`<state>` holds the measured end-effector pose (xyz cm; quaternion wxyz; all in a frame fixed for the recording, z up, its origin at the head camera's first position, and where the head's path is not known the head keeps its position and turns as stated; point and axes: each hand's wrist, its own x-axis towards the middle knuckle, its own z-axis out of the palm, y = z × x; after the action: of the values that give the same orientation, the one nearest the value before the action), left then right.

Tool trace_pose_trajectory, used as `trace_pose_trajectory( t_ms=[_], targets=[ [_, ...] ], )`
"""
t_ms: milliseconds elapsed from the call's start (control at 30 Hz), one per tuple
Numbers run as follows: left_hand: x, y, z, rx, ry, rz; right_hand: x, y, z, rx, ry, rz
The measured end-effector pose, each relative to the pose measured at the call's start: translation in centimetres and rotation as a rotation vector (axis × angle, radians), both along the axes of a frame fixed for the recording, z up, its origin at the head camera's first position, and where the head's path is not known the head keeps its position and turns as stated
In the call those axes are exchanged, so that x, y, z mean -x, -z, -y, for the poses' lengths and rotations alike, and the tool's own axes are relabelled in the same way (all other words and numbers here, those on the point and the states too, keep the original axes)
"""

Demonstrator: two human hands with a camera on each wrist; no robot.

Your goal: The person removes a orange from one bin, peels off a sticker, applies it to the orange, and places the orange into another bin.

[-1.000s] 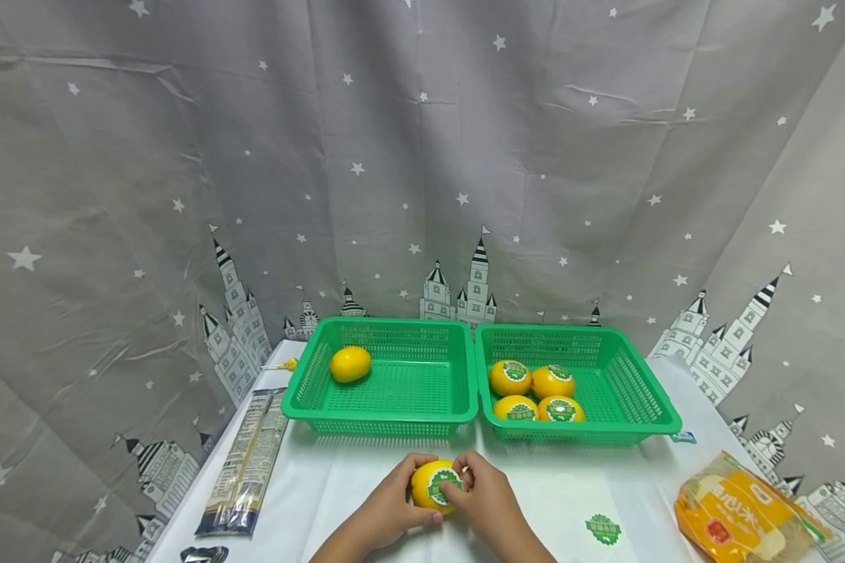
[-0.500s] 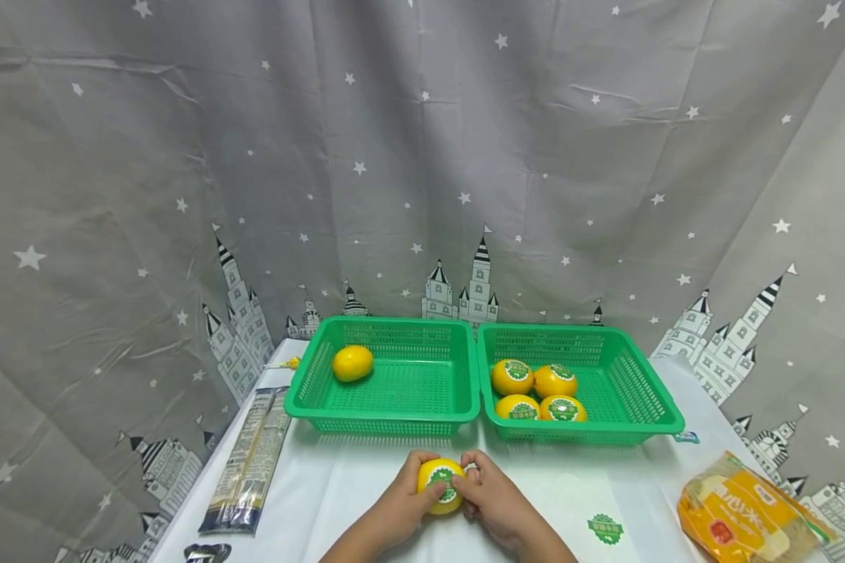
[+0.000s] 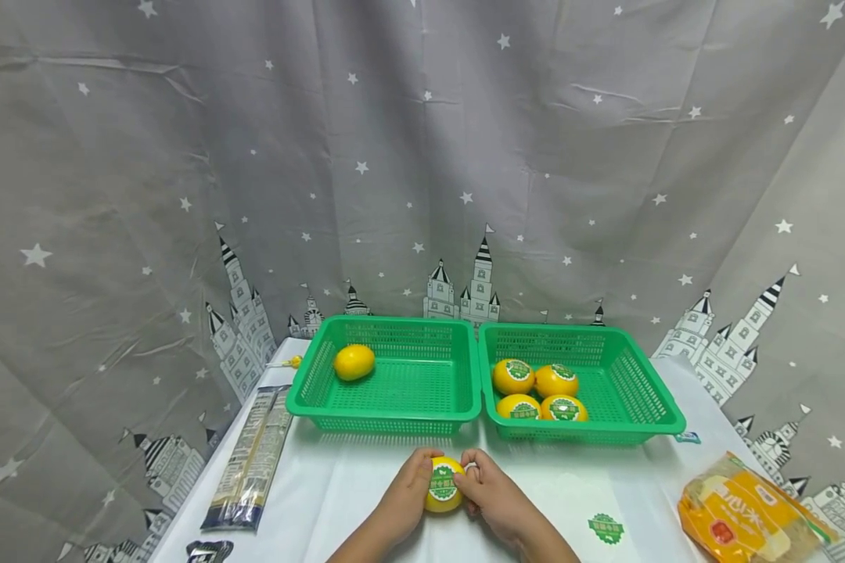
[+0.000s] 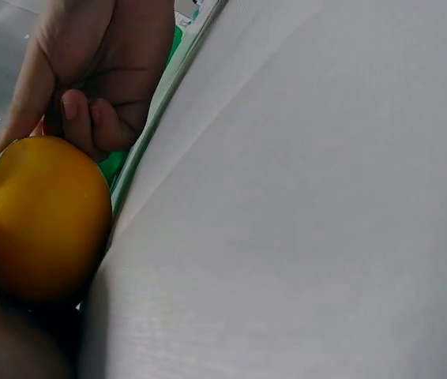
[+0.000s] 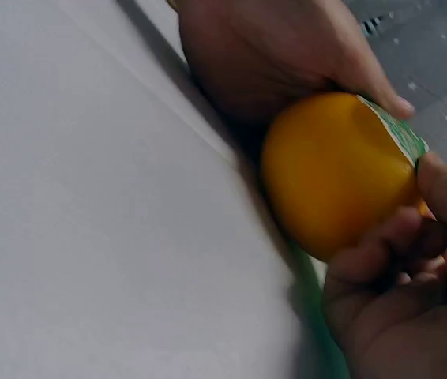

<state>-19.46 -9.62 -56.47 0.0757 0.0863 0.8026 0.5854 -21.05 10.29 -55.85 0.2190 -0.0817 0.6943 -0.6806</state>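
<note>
At the near middle of the table, a yellow lemon (image 3: 438, 504) is held between both hands. A round green-and-white label (image 3: 442, 483) faces up on it. My left hand (image 3: 406, 496) grips the lemon from the left, its thumb by the label's edge. From the right, my right hand (image 3: 489, 496) holds it with curled fingers, and the thumb presses the label's right edge. The right wrist view shows that thumb on the label (image 5: 397, 130) and the fingers against the peel. In the left wrist view the lemon (image 4: 50, 217) shows its plain side.
Behind the hands stand two green baskets: the left basket (image 3: 383, 414) holds one plain lemon (image 3: 354, 362), the right basket (image 3: 591, 430) several labelled ones. A loose green label (image 3: 606, 528) lies at right, near an orange food bag (image 3: 753, 508). Long packets (image 3: 249, 461) lie left.
The left thumb has moved from under the lemon, across the label, to its left edge. The right thumb has shifted from the label's middle to its right edge. The lemon stays between the hands.
</note>
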Motion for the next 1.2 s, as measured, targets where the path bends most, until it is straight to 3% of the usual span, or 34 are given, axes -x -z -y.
trace_pose_trajectory(
  t_ms=[133, 333, 467, 567, 833, 1033, 1200],
  targets=[
    [0.1, 0.0, 0.0, -0.029, -0.021, 0.019, 0.0, 0.0, 0.2, 0.039, 0.017, 0.062],
    [0.3, 0.1, -0.2, -0.027, -0.019, 0.022, -0.1, 0.1, 0.3, -0.108, 0.036, -0.038],
    [0.1, 0.1, -0.1, -0.035, -0.032, 0.014, 0.0, 0.3, 0.2, -0.056, 0.016, -0.022],
    [0.0, 0.1, 0.0, -0.039, -0.006, 0.008, 0.0, 0.1, 0.4, -0.039, 0.034, 0.004],
    [0.4, 0.8, 0.6, -0.040, 0.102, -0.003, 0.1, -1.1, 1.5, -0.394, 0.160, -0.177],
    [0.3, 0.7, 0.8, -0.002, 0.113, 0.016, 0.1, -1.1, 1.8, -0.376, 0.177, -0.082],
    [0.1, 0.2, 1.1, -0.003, 0.135, 0.024, 0.1, -1.2, 1.9, -0.438, 0.146, -0.212]
  ],
)
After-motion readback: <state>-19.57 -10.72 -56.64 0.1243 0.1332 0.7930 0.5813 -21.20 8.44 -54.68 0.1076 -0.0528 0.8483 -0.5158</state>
